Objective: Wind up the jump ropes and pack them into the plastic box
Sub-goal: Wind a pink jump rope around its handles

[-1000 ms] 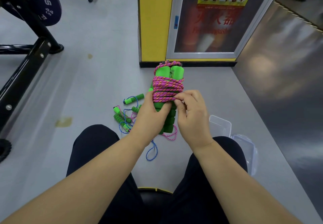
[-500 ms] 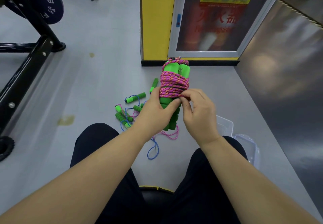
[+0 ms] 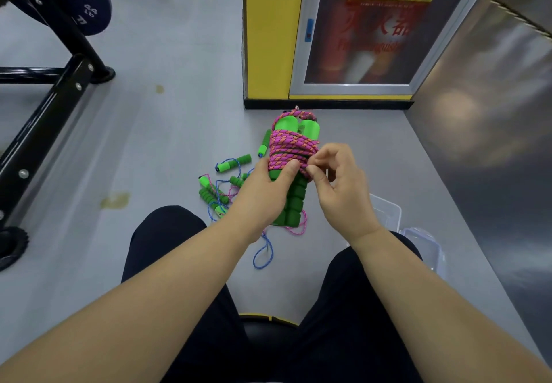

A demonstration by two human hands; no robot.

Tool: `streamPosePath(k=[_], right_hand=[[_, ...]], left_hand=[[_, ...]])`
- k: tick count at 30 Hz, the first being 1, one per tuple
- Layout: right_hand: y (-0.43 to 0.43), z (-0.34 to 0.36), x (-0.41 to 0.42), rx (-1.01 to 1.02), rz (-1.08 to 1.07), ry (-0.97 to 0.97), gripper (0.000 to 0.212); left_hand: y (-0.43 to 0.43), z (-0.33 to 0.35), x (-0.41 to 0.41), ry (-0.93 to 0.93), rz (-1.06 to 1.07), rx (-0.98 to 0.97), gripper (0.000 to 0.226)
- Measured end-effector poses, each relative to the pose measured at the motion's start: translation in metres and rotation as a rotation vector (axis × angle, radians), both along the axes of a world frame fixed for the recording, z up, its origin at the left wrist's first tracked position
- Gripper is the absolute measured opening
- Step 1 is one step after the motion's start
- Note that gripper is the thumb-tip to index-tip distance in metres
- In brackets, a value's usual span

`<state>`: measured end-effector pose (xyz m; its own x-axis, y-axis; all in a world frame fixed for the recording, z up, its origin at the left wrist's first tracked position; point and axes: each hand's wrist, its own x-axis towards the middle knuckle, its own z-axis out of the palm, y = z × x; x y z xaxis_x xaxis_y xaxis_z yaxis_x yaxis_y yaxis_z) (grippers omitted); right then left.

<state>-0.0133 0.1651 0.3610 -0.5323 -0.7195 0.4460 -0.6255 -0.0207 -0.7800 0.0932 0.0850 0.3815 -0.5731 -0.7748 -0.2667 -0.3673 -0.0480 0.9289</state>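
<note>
Left hand (image 3: 263,191) grips green foam handles (image 3: 294,200), pair held upright over lap, thumb pressing lower edge of coil. Pink jump rope (image 3: 291,146) wrapped tight round upper half of handles. Right hand (image 3: 343,194) pinches rope strand at coil's lower right, thumb and index, other fingers curled. Loose ropes (image 3: 227,182) tangled on floor (image 3: 167,143) behind left hand. Plastic box (image 3: 385,212) on floor at right, partly hidden by right wrist, lid (image 3: 427,248) beside it. Black rack (image 3: 50,105) far left, yellow cabinet (image 3: 268,33) ahead.

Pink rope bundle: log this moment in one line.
left hand grips green handles | right hand pinches pink rope | plastic box on floor
</note>
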Motion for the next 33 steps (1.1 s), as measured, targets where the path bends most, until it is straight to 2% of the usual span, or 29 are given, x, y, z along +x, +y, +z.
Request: streamPosePath(k=[5, 8, 13, 16, 23, 26, 33], right_hand=[[0.0, -0.005, 0.0, 0.028, -0.027, -0.038, 0.03], [0.0, -0.007, 0.003, 0.056, -0.032, -0.035, 0.041], [-0.003, 0.001, 0.004, 0.1, -0.077, 0.0, 0.026], [-0.003, 0.003, 0.002, 0.111, -0.051, -0.077, 0.027], [0.0, 0.01, -0.005, 0.141, 0.068, -0.328, 0.026], [0.0, 0.008, -0.002, 0.115, 0.019, -0.296, 0.025], [0.0, 0.0, 0.007, 0.014, -0.12, -0.24, 0.041]], left_hand=[[-0.001, 0.002, -0.004, -0.034, 0.008, -0.024, 0.032], [-0.002, 0.001, -0.005, -0.059, 0.008, -0.035, 0.028], [-0.003, 0.001, -0.008, -0.085, -0.008, -0.075, 0.033], [-0.005, 0.002, -0.008, -0.091, -0.047, -0.072, 0.033], [0.002, -0.005, -0.009, 0.075, 0.032, 0.092, 0.028], [0.009, -0.008, -0.01, 0.161, 0.079, 0.164, 0.026], [0.017, -0.012, -0.013, 0.239, 0.147, 0.137, 0.022]])
